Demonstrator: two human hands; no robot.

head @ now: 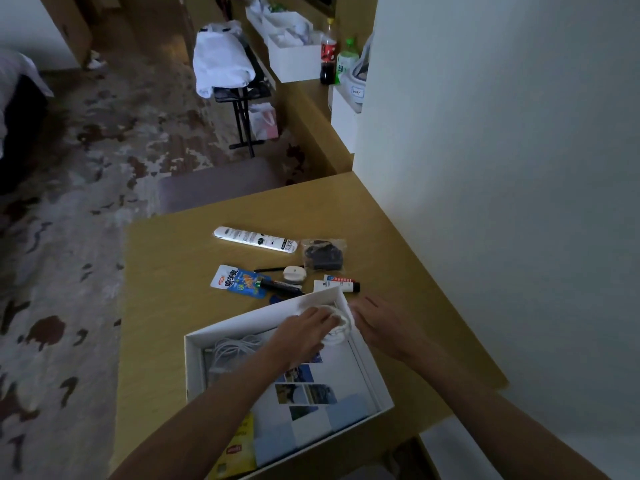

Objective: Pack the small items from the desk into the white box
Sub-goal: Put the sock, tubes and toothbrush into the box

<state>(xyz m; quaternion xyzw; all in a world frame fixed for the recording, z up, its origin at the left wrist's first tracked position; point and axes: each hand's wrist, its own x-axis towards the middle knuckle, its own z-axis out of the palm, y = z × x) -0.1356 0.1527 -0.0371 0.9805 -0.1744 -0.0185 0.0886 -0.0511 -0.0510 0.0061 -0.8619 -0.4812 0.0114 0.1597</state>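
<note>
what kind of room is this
Most likely a hotel room, though a private bedroom is possible. Signs: the wall-to-wall patterned carpet, a folding luggage rack with a white bag on it, and a plain wooden desk set against the wall.

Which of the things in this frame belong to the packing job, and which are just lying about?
Job: white box, coiled cable in the left hand, right hand against the box corner, blue packet, comb, round case, small tube, bagged black item, long white pack.
Lying about: cola bottle, green bottle, white bag, stool.
</note>
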